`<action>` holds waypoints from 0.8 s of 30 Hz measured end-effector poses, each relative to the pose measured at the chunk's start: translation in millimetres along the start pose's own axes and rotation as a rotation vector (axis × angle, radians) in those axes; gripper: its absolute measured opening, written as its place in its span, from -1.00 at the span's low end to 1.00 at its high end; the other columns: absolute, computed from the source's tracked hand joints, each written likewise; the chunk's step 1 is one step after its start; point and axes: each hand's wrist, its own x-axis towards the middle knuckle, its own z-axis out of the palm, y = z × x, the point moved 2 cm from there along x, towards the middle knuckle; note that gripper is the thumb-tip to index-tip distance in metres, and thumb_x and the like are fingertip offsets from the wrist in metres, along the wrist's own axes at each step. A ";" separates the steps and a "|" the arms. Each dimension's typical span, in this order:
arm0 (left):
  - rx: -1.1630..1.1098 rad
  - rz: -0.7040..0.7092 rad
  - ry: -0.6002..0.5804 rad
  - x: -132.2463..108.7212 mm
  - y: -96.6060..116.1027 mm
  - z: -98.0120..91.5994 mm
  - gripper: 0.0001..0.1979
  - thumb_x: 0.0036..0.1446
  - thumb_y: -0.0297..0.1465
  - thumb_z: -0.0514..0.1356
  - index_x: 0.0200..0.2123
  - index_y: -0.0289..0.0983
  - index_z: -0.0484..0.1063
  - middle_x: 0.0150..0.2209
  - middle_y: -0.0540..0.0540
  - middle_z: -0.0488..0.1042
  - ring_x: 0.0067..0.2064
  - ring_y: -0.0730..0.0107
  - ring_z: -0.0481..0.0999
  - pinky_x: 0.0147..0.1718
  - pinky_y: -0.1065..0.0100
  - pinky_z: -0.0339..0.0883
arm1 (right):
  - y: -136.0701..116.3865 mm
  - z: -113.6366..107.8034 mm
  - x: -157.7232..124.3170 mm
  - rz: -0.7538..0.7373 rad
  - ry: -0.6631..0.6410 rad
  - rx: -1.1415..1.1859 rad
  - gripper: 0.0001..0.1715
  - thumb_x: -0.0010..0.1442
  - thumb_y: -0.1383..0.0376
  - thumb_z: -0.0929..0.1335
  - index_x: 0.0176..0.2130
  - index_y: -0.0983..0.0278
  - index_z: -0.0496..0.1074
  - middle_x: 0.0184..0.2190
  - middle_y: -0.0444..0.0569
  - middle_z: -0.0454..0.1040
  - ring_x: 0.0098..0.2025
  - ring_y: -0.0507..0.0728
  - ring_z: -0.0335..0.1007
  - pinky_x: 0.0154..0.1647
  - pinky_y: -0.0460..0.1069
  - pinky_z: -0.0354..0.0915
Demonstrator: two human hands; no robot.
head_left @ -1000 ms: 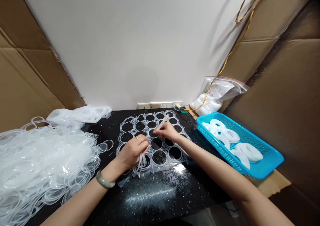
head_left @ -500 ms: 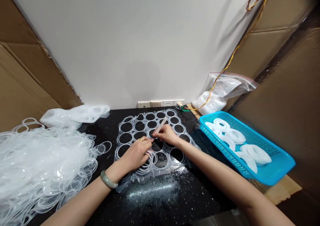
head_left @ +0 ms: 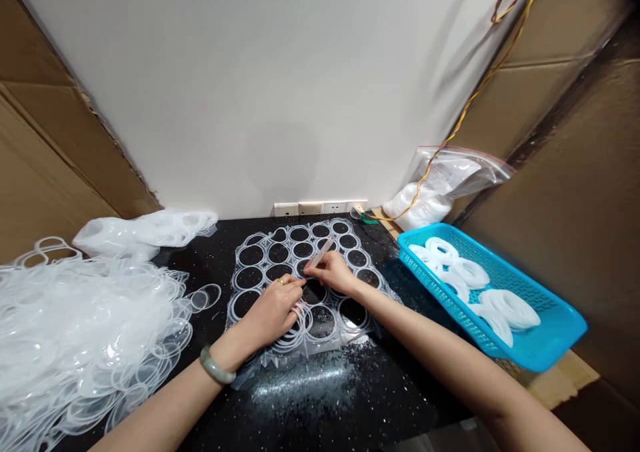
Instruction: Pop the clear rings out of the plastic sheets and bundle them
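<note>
The black table (head_left: 380, 385) carries everything. To the left of the perforated sheet (head_left: 291, 261), a heap of clear film loops (head_left: 95, 332) sprawls, seemingly set there so its bulk does not crowd the hands. The sheet itself lies flat on the table under both hands, probably to give its round openings a firm backing. To its right, the blue basket (head_left: 555, 337) sits at a slant, likely for easy reach. Beyond the sheet's far right corner, the zip bag (head_left: 445, 175) rests out of the arms' way.

Over the sheet's near half, the left hand (head_left: 277, 305) curls around thin rings (head_left: 311, 322), its index finger stretched toward the other hand's fingertips, presumably to steady the film. The right hand (head_left: 335, 270), over the sheet's middle, pinches a pale strip (head_left: 321, 252) that tilts upward, a hold that seems meant for fine control.

Counted: one table, one heap (its loops too tangled to number), one sheet, one basket, one bag, two hands, about six white ring bundles (head_left: 509, 309) in the basket, several overlapping rings under the left hand, one strip, one bracelet (head_left: 216, 366), one finger ring (head_left: 281, 281).
</note>
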 end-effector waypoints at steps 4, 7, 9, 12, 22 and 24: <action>0.012 -0.021 -0.023 2.2 2.5 -0.9 -0.90 0.13 -0.58 0.12 -0.40 -0.31 0.38 -0.15 -0.22 0.52 -0.01 0.10 0.39 0.05 0.07 0.32 | -6.6 1.3 -8.6 -0.249 0.011 -0.293 -0.88 0.14 0.32 0.39 -0.36 0.32 0.56 -0.40 -0.03 0.57 -0.39 0.05 0.45 -0.35 -0.10 0.27; -0.015 -0.022 -0.017 2.8 3.3 -2.2 -0.89 0.09 -0.60 0.12 -0.37 -0.32 0.39 -0.17 -0.21 0.52 -0.01 0.12 0.39 0.06 0.10 0.32 | -10.8 1.5 -14.6 -0.362 0.008 -0.577 -0.81 0.23 0.35 0.32 -0.28 0.28 0.57 -0.28 0.00 0.58 -0.28 0.07 0.47 -0.25 -0.10 0.25; -0.040 -0.016 -0.009 2.4 2.9 -2.8 -0.87 0.09 -0.61 0.11 -0.36 -0.31 0.40 -0.18 -0.19 0.52 0.00 0.12 0.38 0.04 0.11 0.34 | -12.9 -1.2 -12.4 -0.358 0.006 -0.715 -0.77 0.26 0.36 0.29 -0.25 0.26 0.57 -0.26 0.01 0.58 -0.29 0.07 0.46 -0.27 -0.10 0.23; -0.066 -0.014 -0.006 1.2 1.6 -3.1 -0.87 0.12 -0.57 0.10 -0.41 -0.29 0.38 -0.21 -0.18 0.53 -0.04 0.13 0.41 -0.04 0.11 0.39 | -18.7 -14.6 3.8 -0.323 0.083 -0.778 -0.74 0.27 0.36 0.27 -0.24 0.25 0.57 -0.25 0.03 0.58 -0.28 0.09 0.47 -0.28 -0.09 0.22; -0.122 -0.043 -0.011 -2.4 -2.1 -5.7 -0.89 0.11 -0.57 0.13 -0.39 -0.29 0.41 -0.04 -0.18 0.52 -0.02 0.14 0.44 -0.06 0.15 0.40 | -26.3 -97.1 64.6 -0.128 0.741 -0.283 -0.67 0.12 0.19 0.34 -0.36 0.39 0.59 -0.47 0.11 0.58 -0.42 0.19 0.50 -0.39 -0.03 0.30; -0.142 -0.048 -0.011 -0.9 -3.8 -9.1 -0.89 0.14 -0.55 0.12 -0.32 -0.28 0.43 -0.08 -0.17 0.53 -0.05 0.18 0.46 -0.09 0.18 0.41 | -22.4 -97.1 63.8 -0.059 0.726 -0.219 -0.63 0.09 0.15 0.35 -0.39 0.42 0.58 -0.54 0.10 0.55 -0.54 0.16 0.44 -0.49 -0.03 0.28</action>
